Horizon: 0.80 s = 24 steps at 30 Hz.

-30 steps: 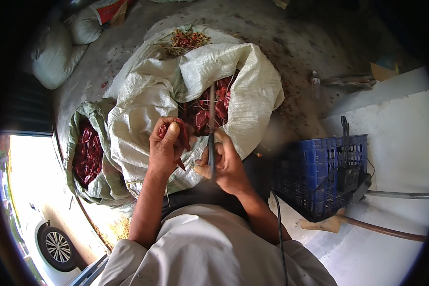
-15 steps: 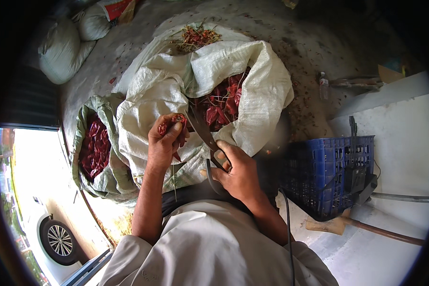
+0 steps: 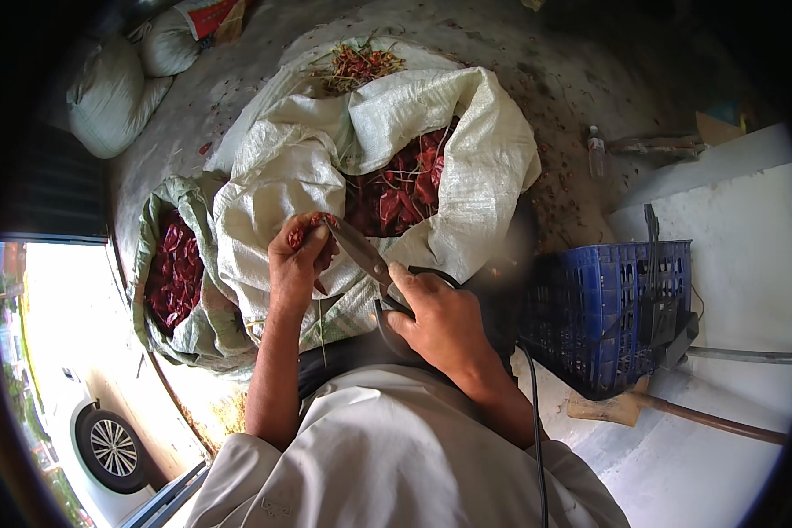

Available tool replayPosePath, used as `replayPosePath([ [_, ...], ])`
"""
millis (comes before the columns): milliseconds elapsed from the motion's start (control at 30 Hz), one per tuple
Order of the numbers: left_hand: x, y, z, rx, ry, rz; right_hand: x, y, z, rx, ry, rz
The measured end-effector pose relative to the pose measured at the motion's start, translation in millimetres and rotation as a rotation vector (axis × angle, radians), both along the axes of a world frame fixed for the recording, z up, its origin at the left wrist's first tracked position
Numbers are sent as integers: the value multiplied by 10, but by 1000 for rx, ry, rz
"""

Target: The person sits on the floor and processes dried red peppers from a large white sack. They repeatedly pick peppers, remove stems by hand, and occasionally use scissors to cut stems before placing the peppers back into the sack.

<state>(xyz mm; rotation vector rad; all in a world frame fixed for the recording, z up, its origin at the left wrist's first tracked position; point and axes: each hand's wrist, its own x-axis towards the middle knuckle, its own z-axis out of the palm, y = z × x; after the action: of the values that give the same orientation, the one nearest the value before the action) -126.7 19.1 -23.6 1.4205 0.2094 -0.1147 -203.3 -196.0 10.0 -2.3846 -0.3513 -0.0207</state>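
Observation:
My left hand (image 3: 292, 257) is closed round a small bunch of dried red chilies (image 3: 324, 257), some of which poke out below the fingers. In my right hand (image 3: 438, 310) is a pair of large scissors (image 3: 361, 251) with dark handles. Their blade tips reach the top of the chilies beside my left thumb; whether they touch is too small to tell. Just beyond both hands, a big white woven sack (image 3: 488, 167) gapes with dried red chilies (image 3: 402, 189) and thin stems inside. A greenish-white sack (image 3: 204, 326) on the left holds more dark red chilies (image 3: 174, 277).
Stem scraps (image 3: 361, 67) lie in a heap on the sack's far side. A blue plastic crate (image 3: 603, 317) stands at my right, near a clear bottle (image 3: 596, 154). Filled white sacks (image 3: 110, 101) lean at the far left. A black cable (image 3: 537, 422) runs over my right side.
The scissors have swung left, bringing their tips from over the open sack to the chilies in my left hand. Their handles have spread wider. My left hand has barely moved.

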Motion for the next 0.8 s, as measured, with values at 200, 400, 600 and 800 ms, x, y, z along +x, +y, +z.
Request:
replayPosePath([
  [200, 23, 43, -32, 10, -15, -3, 1, -18, 32, 2, -7, 11],
  [400, 36, 47, -56, 69, -47, -29, 1, -23, 58, 4, 44, 1],
  [600, 48, 80, -115, 172, -76, -46, -22, 10, 68, 29, 89, 29],
  [800, 44, 56, -147, 225, -93, -17, -57, 68, 82, 41, 163, -4],
])
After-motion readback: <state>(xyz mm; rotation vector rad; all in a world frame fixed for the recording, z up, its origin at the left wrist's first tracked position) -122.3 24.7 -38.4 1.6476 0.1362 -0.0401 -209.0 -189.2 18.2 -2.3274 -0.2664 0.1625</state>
